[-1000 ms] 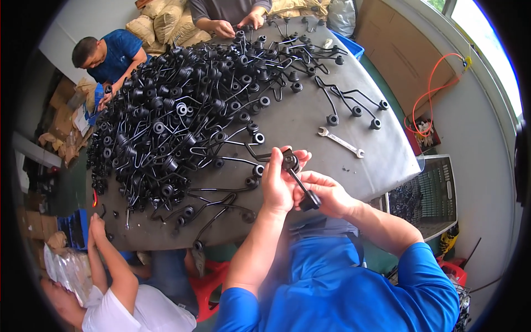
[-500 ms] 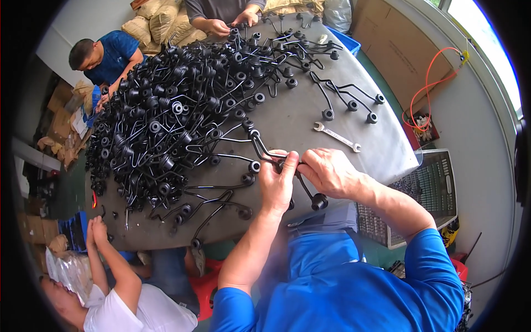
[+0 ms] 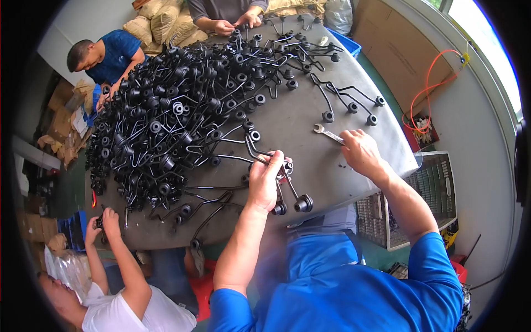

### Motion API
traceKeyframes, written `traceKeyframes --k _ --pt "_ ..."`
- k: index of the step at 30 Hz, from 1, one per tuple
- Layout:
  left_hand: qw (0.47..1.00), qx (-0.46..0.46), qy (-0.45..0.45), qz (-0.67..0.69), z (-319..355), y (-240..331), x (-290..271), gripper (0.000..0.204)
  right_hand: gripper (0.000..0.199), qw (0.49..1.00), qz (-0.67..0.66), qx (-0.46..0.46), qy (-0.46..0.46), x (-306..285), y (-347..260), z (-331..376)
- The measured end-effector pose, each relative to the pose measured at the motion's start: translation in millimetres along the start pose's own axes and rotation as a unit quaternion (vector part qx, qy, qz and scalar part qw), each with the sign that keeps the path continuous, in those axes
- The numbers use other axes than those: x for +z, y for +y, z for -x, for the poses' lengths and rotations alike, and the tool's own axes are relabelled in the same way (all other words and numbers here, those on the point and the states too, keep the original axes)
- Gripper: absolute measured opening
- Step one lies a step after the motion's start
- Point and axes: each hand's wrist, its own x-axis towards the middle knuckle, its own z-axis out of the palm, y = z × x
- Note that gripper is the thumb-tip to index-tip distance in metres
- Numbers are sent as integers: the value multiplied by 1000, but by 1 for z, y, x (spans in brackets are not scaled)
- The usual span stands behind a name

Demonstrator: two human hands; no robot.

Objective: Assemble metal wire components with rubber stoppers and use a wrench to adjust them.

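Observation:
My left hand [image 3: 265, 180] grips a black bent-wire part [image 3: 287, 191] with coiled ends, held at the near edge of the grey table [image 3: 310, 122]. Two of its coil ends hang just past my palm. My right hand [image 3: 359, 152] rests farther right on the table, fingers curled over the handle end of a silver wrench [image 3: 327, 133]. A big heap of the same black wire parts [image 3: 177, 116] covers the left and middle of the table.
Three loose wire parts [image 3: 354, 102] lie at the far right of the table. Other people work at the left, far and near-left edges. A wire basket [image 3: 426, 193] stands on the floor right, with an orange cable [image 3: 431, 88] behind it.
My right hand left the black part and moved right onto the wrench. My left hand keeps the part, now lowered toward the table edge.

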Motion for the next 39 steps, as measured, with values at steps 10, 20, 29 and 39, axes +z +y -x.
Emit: traceKeyframes --k 10,20,29,39 --pt "989 -94 -71 90 -4 4 -22 28 19 973 -140 81 -162 -8 -5 -2" --pt "962 -169 -190 103 2 11 -29 49 17 743 -579 65 -330 -52 -34 -24" --pt "978 -112 -137 111 3 10 -19 37 21 741 -582 111 -315 -41 -37 -24" --pt "948 265 117 -133 -20 7 8 27 56 917 -370 -80 -124 -37 -119 48"
